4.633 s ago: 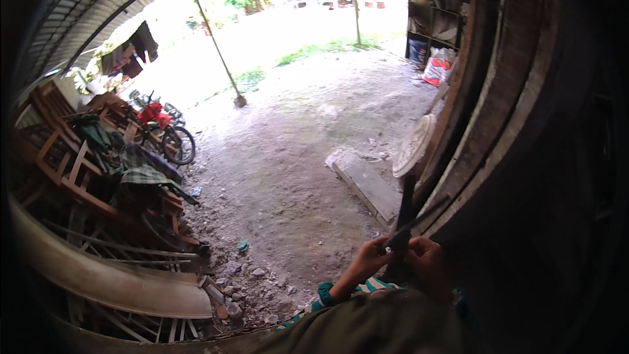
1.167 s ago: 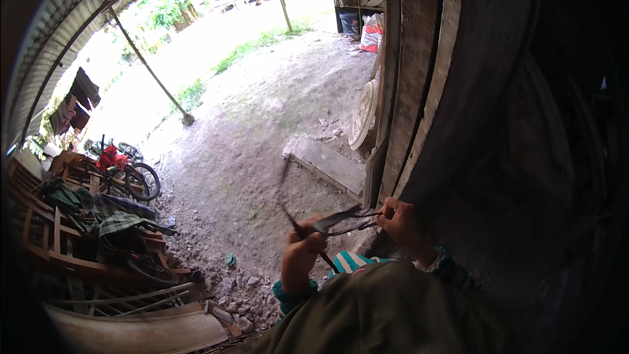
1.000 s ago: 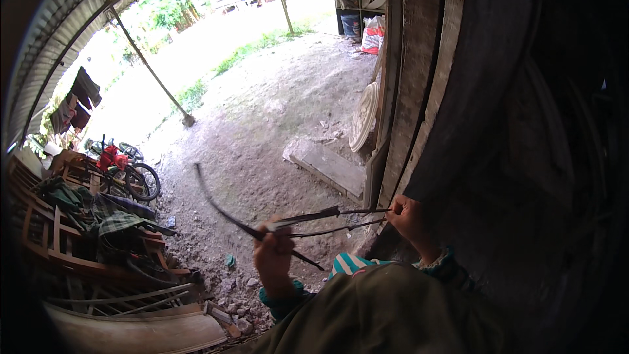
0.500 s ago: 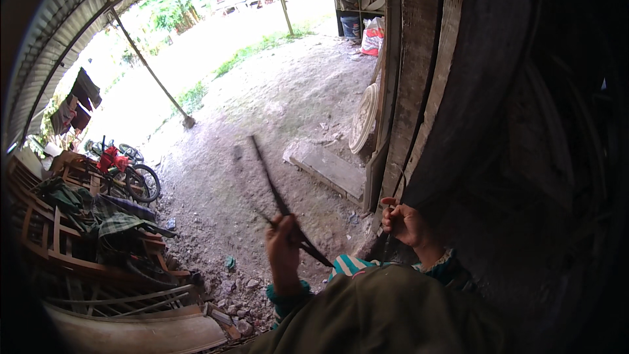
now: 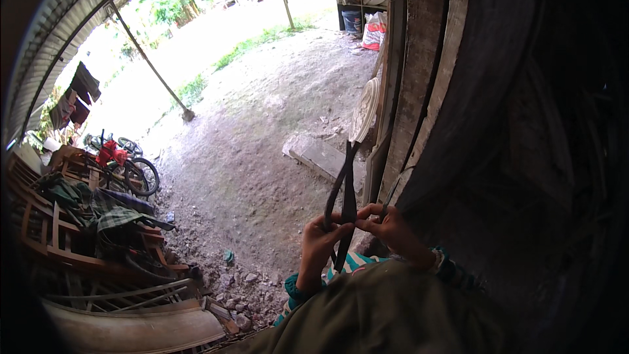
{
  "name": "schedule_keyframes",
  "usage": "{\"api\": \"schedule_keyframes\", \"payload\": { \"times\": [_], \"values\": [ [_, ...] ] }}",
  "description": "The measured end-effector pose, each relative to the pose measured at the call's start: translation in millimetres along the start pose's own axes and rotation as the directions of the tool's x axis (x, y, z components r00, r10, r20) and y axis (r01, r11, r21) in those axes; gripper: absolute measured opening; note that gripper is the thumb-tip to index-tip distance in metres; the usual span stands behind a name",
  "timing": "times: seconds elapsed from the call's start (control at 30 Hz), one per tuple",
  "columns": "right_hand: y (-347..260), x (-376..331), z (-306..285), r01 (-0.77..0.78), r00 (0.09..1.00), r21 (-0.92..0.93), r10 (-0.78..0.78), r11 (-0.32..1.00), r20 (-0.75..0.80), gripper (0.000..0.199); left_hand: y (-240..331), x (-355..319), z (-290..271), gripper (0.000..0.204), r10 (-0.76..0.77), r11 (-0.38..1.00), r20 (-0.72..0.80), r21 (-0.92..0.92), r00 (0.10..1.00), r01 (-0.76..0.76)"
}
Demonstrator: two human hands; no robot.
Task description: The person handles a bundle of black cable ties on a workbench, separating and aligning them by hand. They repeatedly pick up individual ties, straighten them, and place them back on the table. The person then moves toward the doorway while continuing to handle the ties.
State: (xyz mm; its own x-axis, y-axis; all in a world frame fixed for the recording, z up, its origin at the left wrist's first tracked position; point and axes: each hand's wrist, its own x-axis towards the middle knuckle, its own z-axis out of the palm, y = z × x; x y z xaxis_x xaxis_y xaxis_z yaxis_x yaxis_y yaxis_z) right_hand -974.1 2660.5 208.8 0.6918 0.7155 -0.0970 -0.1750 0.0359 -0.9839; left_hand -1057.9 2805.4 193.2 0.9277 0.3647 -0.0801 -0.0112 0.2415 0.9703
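Low in the frame's centre, the left hand (image 5: 319, 244) and right hand (image 5: 391, 231) pinched dark strips (image 5: 343, 191), held upright together, beside the plank wall (image 5: 419, 78).

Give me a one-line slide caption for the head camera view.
Both hands, left hand and right hand, pinch a dark looped strip upright beside a plank wall, above a dirt yard.
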Motion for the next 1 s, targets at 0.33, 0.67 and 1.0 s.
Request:
{"api": "schedule_keyframes", "payload": {
  "times": [0.33,0.67,1.0],
  "values": [
    [12.5,-3.9,-7.1,0.015,0.996,-0.208,-0.032,0.978,-0.081,0.014,1.9,-2.9,0.8,0.017,0.015,0.98,0.039,0.197,0.999,-0.022],
    [15.5,-1.4,-4.6,0.198,0.963,-0.404,-0.254,0.893,-0.089,0.015,-0.8,-1.2,1.2,0.019,-0.004,0.958,0.05,0.285,0.999,-0.01],
    [8.4,-3.9,-4.4,0.211,0.962,-0.422,-0.264,0.882,-0.07,0.014,10.3,-1.3,4.1,0.017,0.155,0.907,0.151,0.37,0.976,-0.201]
  ]
}}
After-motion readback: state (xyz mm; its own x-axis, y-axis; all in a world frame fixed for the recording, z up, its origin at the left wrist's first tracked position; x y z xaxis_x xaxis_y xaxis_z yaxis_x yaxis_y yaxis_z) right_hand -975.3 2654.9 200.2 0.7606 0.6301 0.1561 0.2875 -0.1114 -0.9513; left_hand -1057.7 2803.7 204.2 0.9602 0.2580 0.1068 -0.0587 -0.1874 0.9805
